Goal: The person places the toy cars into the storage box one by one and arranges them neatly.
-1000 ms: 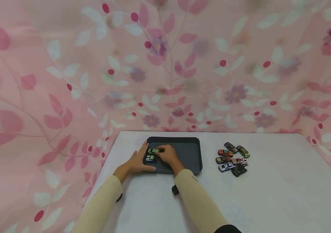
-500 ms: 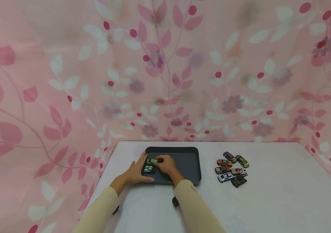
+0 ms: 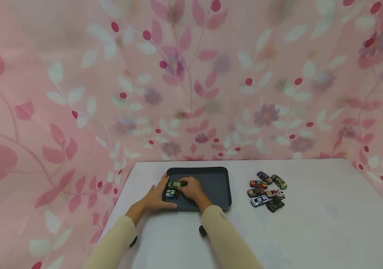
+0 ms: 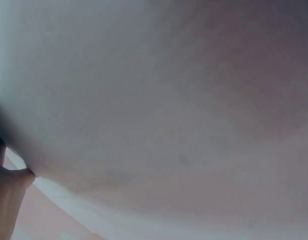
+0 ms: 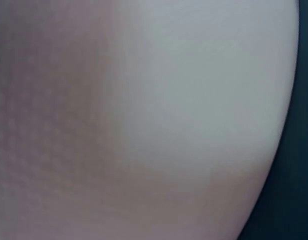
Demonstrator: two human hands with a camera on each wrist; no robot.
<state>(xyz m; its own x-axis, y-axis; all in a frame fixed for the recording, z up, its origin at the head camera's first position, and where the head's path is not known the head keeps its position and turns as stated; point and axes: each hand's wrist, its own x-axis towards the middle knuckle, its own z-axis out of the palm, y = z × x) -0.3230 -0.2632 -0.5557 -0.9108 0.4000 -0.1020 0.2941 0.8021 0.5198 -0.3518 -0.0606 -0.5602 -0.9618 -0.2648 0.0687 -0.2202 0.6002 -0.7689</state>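
Observation:
In the head view, a dark grey tray [image 3: 214,190] lies toward the back of the white table. My right hand [image 3: 192,188] reaches over it and pinches a green toy car [image 3: 174,184] by its right end, near the tray's left side. Just in front of that car sits a blue-and-white toy car [image 3: 171,194]. My left hand [image 3: 154,198] rests along the tray's left rim, fingers straight and thumb spread along the front edge. Part of the left hand [image 4: 9,195] also shows at the left wrist view's lower corner. The right wrist view is a blur without a hand.
Right of the tray, several toy cars lie in a loose cluster, among them an orange one [image 3: 258,184], a yellow-green one [image 3: 279,182] and a black one [image 3: 275,204]. A pink floral cloth [image 3: 191,93] hangs behind the white table [image 3: 322,216].
The head view has tilted, shifting the whole scene. Both hands and the two cars in the tray keep nearly the same places relative to it.

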